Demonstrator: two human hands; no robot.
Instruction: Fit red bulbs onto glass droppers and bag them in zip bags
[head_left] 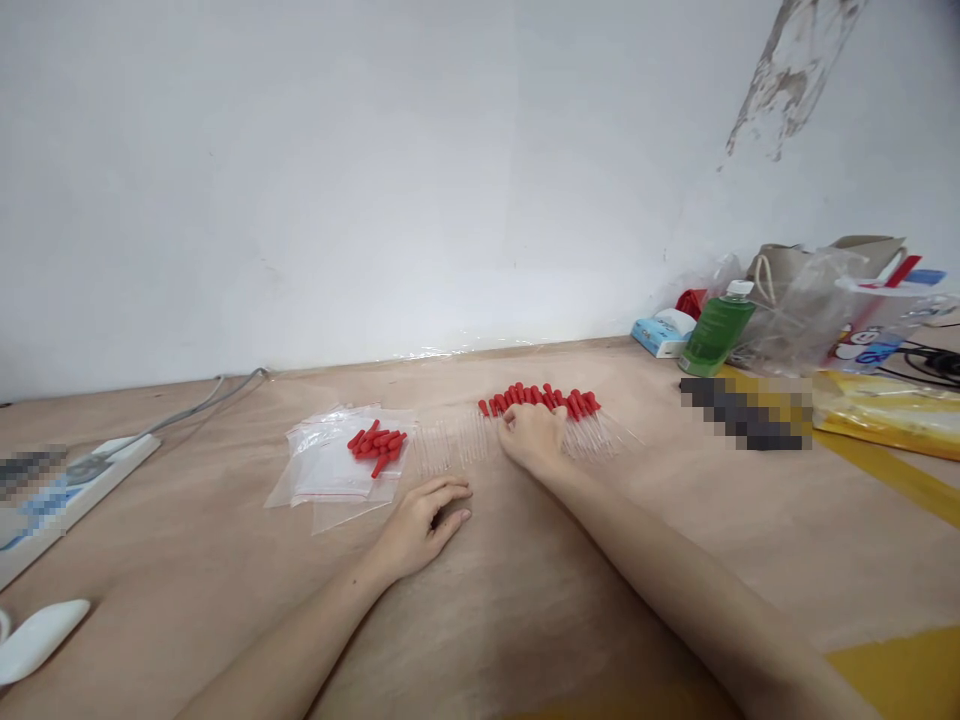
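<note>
Our left hand [424, 525] lies on the table [480, 620], fingers loosely curled and released, near the bags [330, 470]. A heap of red bulbs [377, 442] sits on the bags; bare tubes [433, 447] lie in a row just to the right. Our right hand [534, 435] bends over the red-topped droppers [581, 405], its fingertips hidden, so we cannot tell whether it grasps 1. Farther right are a bottle [718, 330] and tissues [660, 333].

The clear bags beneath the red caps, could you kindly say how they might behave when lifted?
Thin and see-through, the clear bags would probably flop. The red caps lie piled on top, so they would likely slide off.
</note>
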